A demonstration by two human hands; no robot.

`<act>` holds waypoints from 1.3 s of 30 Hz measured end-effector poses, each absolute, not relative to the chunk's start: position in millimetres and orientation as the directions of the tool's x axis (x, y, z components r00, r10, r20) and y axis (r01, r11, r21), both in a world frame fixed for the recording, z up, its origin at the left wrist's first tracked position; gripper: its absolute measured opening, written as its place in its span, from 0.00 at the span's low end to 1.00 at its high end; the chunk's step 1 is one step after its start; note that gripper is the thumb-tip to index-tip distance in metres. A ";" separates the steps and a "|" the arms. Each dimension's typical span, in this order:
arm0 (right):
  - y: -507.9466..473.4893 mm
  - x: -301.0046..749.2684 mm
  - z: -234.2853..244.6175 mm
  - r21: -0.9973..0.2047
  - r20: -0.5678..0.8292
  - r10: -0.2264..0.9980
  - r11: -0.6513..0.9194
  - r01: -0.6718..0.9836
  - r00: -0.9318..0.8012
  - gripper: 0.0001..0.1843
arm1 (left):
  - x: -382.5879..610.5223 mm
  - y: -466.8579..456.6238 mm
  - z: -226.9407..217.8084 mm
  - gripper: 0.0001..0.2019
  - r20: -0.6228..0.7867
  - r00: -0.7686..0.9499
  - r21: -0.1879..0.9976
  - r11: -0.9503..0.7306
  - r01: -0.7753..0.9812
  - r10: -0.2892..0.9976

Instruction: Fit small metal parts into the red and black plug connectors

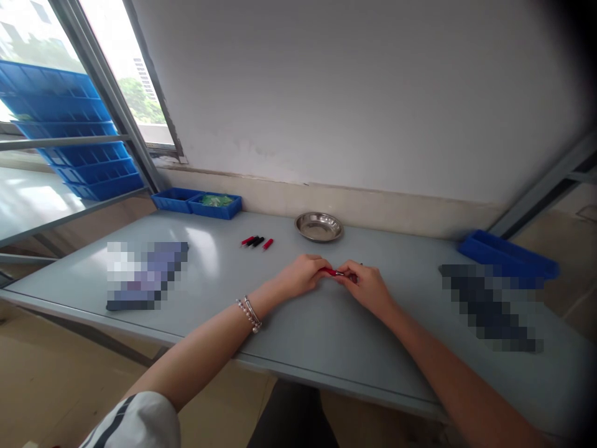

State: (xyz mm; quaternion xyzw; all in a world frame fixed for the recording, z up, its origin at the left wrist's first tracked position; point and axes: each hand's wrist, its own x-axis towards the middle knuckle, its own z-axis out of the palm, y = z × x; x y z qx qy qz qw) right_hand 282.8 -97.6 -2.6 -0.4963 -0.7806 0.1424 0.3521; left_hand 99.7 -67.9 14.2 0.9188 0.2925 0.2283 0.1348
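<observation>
My left hand [304,274] and my right hand [365,284] meet over the middle of the grey table [298,323]. Both are closed in a pinch on one small red part [330,271] with a short metal tip that shows between the fingertips. The left fingers hold its red end, the right fingers its metal end. A beaded bracelet sits on my left wrist. Behind the hands, several small red and black parts [256,241] lie loose on the table.
A round metal dish [319,226] stands at the back near the wall. Two blue bins [198,203] sit at the back left, one holding green pieces. Another blue tray [507,254] lies at the right. Blue crates are stacked by the window at far left.
</observation>
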 end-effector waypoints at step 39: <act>-100.1 281.8 4.8 -0.544 0.409 0.853 0.512 0.665 -0.323 0.11 | 101.0 -69.0 14.5 0.11 0.382 0.683 0.391 -0.779 0.491 0.622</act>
